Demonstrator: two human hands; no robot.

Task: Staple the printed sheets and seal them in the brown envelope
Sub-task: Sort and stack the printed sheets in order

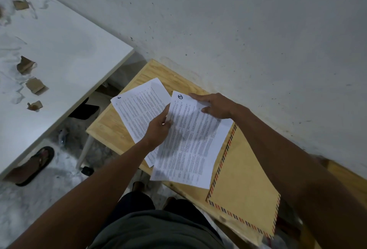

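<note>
Pinching the left edge of the top printed sheet point(190, 139), left hand point(158, 131) fingers clamp it; right hand point(213, 106) lies flat w/ fingers spread on its top. Second sheet point(139, 107) underneath, brown envelope point(244, 185) beside, on wooden table point(107, 127).

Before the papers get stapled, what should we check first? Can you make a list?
1. Papers in hand: ok. The left hand pinches the edge of the top sheet; the right hand presses flat on its far corner.
2. Sheets lined up: not ok. The second sheet fans out to the left.
3. Stapler ready: not ok. None is in view.
4. Brown envelope close by: ok. It lies on the wooden table, partly under the top sheet.
5. Envelope open: cannot tell.
6. All pages present: cannot tell. Only two show.
</note>
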